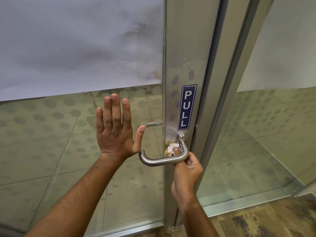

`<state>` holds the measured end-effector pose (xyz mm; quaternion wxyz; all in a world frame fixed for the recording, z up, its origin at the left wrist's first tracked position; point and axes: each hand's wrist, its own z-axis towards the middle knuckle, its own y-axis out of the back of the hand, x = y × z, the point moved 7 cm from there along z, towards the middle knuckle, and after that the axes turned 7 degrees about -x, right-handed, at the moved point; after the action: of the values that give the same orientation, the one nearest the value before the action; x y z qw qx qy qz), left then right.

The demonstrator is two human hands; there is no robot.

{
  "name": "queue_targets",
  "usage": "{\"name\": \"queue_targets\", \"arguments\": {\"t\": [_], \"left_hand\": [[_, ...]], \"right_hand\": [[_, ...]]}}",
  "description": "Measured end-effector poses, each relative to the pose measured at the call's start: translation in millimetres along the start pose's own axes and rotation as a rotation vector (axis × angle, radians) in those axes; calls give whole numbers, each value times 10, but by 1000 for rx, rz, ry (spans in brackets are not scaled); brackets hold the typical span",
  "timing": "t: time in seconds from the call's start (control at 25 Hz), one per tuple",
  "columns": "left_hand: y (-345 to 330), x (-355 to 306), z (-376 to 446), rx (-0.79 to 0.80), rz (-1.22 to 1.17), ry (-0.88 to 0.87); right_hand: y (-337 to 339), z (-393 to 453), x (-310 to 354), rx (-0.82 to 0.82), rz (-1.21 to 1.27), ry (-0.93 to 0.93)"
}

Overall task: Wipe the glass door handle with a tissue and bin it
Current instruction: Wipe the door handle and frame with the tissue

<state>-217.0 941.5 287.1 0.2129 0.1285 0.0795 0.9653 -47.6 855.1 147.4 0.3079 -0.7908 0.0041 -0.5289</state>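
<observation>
A brushed steel lever handle [153, 161] juts from the metal stile of the glass door [68, 142], below a blue PULL sign [186, 107]. My right hand [185, 171] reaches up from under the handle's bend and pinches a crumpled white tissue [171, 147], stained brown, against the stile behind the handle. My left hand [114, 129] is flat on the glass to the left of the handle, fingers spread, holding nothing.
The door's upper half is frosted and smudged, and dotted film covers the lower glass. A metal frame post [222, 108] stands right of the door, with another glass panel [273, 134] beyond it. Patterned carpet [273, 219] lies at the bottom right. No bin is in view.
</observation>
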Motion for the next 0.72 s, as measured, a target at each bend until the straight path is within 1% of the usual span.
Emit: {"name": "queue_targets", "arguments": {"t": [0.12, 0.32, 0.48, 0.56, 0.68, 0.72], "left_hand": [[-5, 2, -2, 8, 6, 2], [-6, -5, -7, 5, 10, -4], [-20, 2, 6, 18, 4, 4], [-23, 4, 6, 25, 3, 8], [-22, 4, 6, 21, 7, 20], [-22, 2, 4, 18, 8, 17]], "right_hand": [[14, -10, 47, 4, -73, 97], [127, 88, 215, -65, -153, 250], [122, 194, 470, 47, -328, 418], [63, 207, 608, 91, -375, 505], [-81, 189, 802, 205, -491, 697], [-104, 188, 813, 228, -525, 721]]}}
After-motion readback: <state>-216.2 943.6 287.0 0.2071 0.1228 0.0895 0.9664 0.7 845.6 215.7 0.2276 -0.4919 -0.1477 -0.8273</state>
